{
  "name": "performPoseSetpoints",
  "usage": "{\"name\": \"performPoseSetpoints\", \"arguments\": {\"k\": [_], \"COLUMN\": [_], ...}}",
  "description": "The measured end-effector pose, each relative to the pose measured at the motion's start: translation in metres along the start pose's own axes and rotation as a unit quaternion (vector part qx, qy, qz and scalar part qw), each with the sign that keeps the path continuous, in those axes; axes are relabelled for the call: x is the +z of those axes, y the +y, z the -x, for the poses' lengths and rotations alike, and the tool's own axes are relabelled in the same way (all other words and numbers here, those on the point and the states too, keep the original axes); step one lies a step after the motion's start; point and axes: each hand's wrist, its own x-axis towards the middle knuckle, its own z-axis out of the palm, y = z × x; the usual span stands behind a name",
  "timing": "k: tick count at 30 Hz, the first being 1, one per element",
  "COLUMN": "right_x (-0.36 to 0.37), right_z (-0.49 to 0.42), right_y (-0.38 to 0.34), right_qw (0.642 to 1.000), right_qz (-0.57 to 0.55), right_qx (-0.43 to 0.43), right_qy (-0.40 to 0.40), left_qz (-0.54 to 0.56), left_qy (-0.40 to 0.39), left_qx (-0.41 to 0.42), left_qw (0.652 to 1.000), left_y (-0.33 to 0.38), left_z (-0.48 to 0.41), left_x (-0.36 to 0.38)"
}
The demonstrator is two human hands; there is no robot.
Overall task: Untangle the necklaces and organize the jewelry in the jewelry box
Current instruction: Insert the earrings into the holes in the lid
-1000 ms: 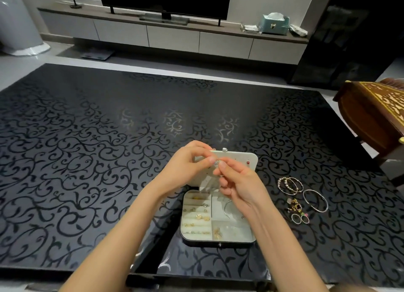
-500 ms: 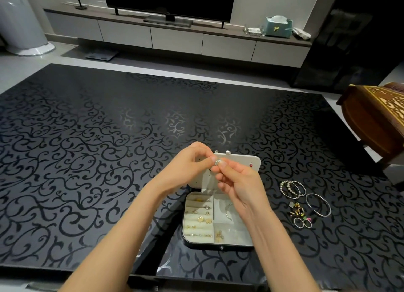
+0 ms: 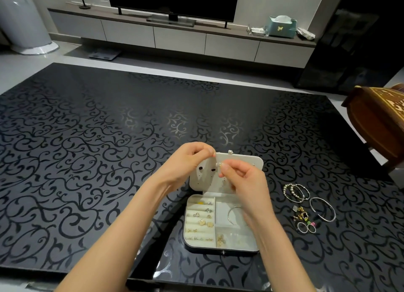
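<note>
On the table (image 3: 87, 160), the left hand (image 3: 185, 162) curls, its tips pinched at the top edge of the raised lid (image 3: 247, 161). Whether it nips the lid or some tiny piece, I can't tell. The right hand (image 3: 247, 182) pinches a small stud (image 3: 218, 165) before the lid's panel, likely to peg it there. The jewelry box (image 3: 220, 249) sits open beneath, with earrings slotted in rows. Bracelets (image 3: 296, 192) and rings (image 3: 306, 227) lie loose on the right. I can read no writing anywhere.
</note>
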Motion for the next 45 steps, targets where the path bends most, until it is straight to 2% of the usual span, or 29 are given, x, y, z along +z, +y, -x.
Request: {"name": "performPoseSetpoints", "arguments": {"k": [3, 6, 12, 25, 39, 41, 45], "right_x": [0.003, 0.010, 0.018, 0.011, 0.017, 0.020, 0.023], "right_z": [-0.002, -0.006, -0.014, -0.016, -0.022, -0.022, -0.020], "right_y": [0.014, 0.023, 0.030, 0.018, 0.011, 0.009, 0.010], "right_qw": [0.975, 0.942, 0.916, 0.881, 0.879, 0.866, 0.801], "right_qz": [0.188, 0.276, 0.321, 0.384, 0.428, 0.450, 0.490], "right_qx": [-0.092, -0.144, -0.177, -0.206, -0.135, -0.136, -0.246], "right_qy": [0.081, 0.125, 0.161, 0.183, 0.163, 0.173, 0.240], "left_qz": [0.032, 0.079, 0.151, 0.137, 0.136, 0.137, 0.139], "left_qy": [0.006, 0.022, 0.030, -0.008, 0.012, 0.014, 0.010], "left_qx": [-0.005, -0.015, -0.038, -0.028, -0.023, -0.022, -0.020], "left_qw": [0.999, 0.997, 0.987, 0.990, 0.990, 0.990, 0.990], "left_y": [-0.002, -0.005, -0.008, -0.007, -0.008, -0.008, -0.010], "left_z": [-0.001, -0.002, -0.003, 0.000, 0.001, 0.001, 0.001], "left_x": [-0.001, 0.000, -0.001, -0.004, -0.002, -0.002, -0.004]}}
